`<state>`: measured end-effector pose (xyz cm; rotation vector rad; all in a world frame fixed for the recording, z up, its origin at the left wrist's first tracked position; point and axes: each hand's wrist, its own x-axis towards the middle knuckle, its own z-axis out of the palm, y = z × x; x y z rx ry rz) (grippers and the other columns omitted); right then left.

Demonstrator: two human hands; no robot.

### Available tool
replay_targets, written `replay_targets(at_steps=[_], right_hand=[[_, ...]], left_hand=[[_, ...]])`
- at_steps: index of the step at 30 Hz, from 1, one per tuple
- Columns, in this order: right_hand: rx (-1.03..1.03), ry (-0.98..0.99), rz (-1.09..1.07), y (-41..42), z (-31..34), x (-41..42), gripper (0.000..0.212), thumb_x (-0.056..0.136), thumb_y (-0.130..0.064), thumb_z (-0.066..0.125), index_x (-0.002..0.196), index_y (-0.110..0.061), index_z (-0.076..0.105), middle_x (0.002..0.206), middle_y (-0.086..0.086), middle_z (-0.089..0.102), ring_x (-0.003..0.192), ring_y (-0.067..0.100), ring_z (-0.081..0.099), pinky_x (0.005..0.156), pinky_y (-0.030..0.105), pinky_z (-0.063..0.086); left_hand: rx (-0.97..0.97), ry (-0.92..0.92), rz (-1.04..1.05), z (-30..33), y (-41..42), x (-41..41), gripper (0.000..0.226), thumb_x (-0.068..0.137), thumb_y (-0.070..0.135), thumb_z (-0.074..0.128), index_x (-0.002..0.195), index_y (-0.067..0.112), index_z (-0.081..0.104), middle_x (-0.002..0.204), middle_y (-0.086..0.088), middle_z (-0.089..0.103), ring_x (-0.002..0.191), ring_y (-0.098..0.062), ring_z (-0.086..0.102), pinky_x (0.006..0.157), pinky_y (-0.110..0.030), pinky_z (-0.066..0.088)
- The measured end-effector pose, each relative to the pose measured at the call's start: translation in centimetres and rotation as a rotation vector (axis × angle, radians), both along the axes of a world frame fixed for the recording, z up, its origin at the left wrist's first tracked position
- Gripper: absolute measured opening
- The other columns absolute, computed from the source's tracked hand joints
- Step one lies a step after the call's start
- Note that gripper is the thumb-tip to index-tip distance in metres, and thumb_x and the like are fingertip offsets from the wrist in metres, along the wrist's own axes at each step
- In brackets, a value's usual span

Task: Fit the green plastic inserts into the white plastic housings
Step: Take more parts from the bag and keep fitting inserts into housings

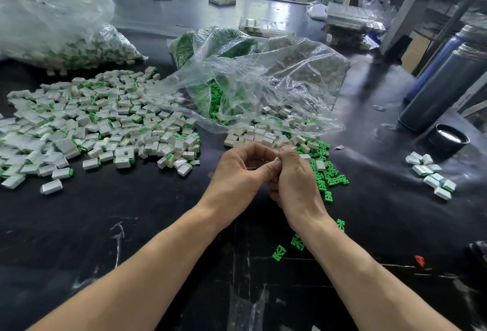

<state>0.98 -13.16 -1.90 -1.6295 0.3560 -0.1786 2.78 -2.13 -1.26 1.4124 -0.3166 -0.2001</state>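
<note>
My left hand (242,172) and my right hand (295,180) meet fingertip to fingertip above the black table. Together they pinch a small white housing (276,158), of which only a sliver shows between the fingers. No green insert is visible inside the hands. Just behind the hands lie loose white housings (263,138). Loose green inserts (325,175) are scattered right of my right hand, and a few more green inserts (279,253) lie by my right forearm. A broad pile of white housings with green inserts fitted (92,125) covers the table on the left.
An open clear bag (263,80) with green inserts lies behind the hands. A second bag (66,48) of housings sits at the far left. Two dark flasks (442,88), a black cup (448,138) and a small group of housings (432,175) stand on the right.
</note>
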Motion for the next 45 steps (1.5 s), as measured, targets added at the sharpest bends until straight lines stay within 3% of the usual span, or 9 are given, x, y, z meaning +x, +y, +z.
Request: replay_targets(at_steps=[3,6,18,25,29,34,37,41,45], right_hand=[[-0.033,-0.018,-0.008,-0.1,-0.4,0.3,0.057,0.073,-0.068,0.035,0.086,-0.032,0.078,0.056,-0.014,0.06,0.063,0.012,0.055,0.069,0.038,0.04],[-0.069,-0.023,-0.037,0.0,-0.6,0.3,0.059,0.072,-0.068,0.034,0.088,-0.03,0.077,0.067,-0.006,0.064,0.073,0.022,0.059,0.074,0.044,0.043],[-0.046,-0.075,-0.033,-0.2,-0.9,0.4,0.052,0.084,-0.05,0.035,0.076,-0.018,0.075,0.054,-0.016,0.058,0.06,0.009,0.051,0.063,0.027,0.035],[-0.087,-0.076,-0.016,-0.2,-0.6,0.3,0.057,0.084,-0.048,0.034,0.09,-0.014,0.08,0.068,-0.006,0.063,0.068,0.017,0.055,0.074,0.039,0.04],[-0.074,-0.077,-0.024,0.0,-0.2,0.0,0.048,0.084,-0.046,0.034,0.055,-0.036,0.072,0.05,-0.016,0.056,0.059,0.011,0.05,0.064,0.029,0.036],[-0.054,-0.067,0.028,-0.2,-0.2,-0.3,0.06,0.097,-0.059,0.033,0.076,-0.022,0.076,0.052,-0.014,0.055,0.052,0.004,0.05,0.054,0.022,0.037],[-0.019,-0.066,0.055,-0.7,0.2,-0.5,0.073,0.106,-0.065,0.031,0.061,-0.02,0.067,0.047,-0.005,0.051,0.038,0.009,0.043,0.036,0.019,0.031],[-0.148,-0.214,0.018,-1.8,0.4,-0.6,0.045,0.107,-0.048,0.05,0.077,-0.021,0.07,0.059,-0.002,0.062,0.048,0.013,0.05,0.045,0.027,0.036],[-0.222,-0.263,0.085,-1.9,0.4,-0.7,0.012,0.099,-0.03,0.07,0.088,-0.027,0.072,0.066,-0.009,0.065,0.058,0.006,0.056,0.055,0.026,0.041]], left_hand=[[-0.011,0.021,-0.003,-0.1,0.1,0.0,0.009,0.091,0.001,0.072,0.098,-0.003,0.068,0.083,-0.008,0.073,0.078,-0.015,0.068,0.072,-0.02,0.056],[-0.012,0.026,-0.008,-0.1,0.1,0.0,0.01,0.091,0.0,0.071,0.099,-0.005,0.068,0.085,-0.01,0.074,0.079,-0.015,0.069,0.072,-0.02,0.056],[0.02,0.02,0.0,0.0,0.4,-0.1,0.009,0.091,0.001,0.072,0.099,-0.003,0.07,0.088,-0.01,0.075,0.083,-0.015,0.07,0.077,-0.021,0.056],[0.036,0.02,0.003,-0.1,0.4,-0.1,0.007,0.091,0.002,0.073,0.097,0.001,0.071,0.089,-0.009,0.076,0.083,-0.014,0.071,0.077,-0.022,0.056],[0.05,0.023,0.011,0.1,0.5,-0.2,0.009,0.09,0.004,0.075,0.098,0.001,0.071,0.09,-0.011,0.077,0.083,-0.015,0.072,0.078,-0.022,0.057],[0.11,-0.007,0.04,0.4,0.6,-0.1,0.01,0.089,0.009,0.077,0.097,0.004,0.073,0.091,-0.013,0.078,0.084,-0.02,0.074,0.085,-0.032,0.059],[0.147,-0.031,0.102,0.6,1.0,0.2,0.009,0.087,0.011,0.08,0.092,0.01,0.074,0.086,-0.006,0.078,0.078,-0.011,0.072,0.079,-0.025,0.058],[0.209,-0.073,0.139,0.8,1.8,0.8,0.007,0.086,0.009,0.08,0.089,0.012,0.074,0.076,0.006,0.074,0.068,0.002,0.064,0.068,-0.013,0.049],[0.273,-0.105,0.153,1.0,2.1,0.9,0.007,0.086,0.006,0.08,0.09,0.009,0.075,0.08,0.0,0.077,0.072,-0.003,0.068,0.07,-0.016,0.052]])
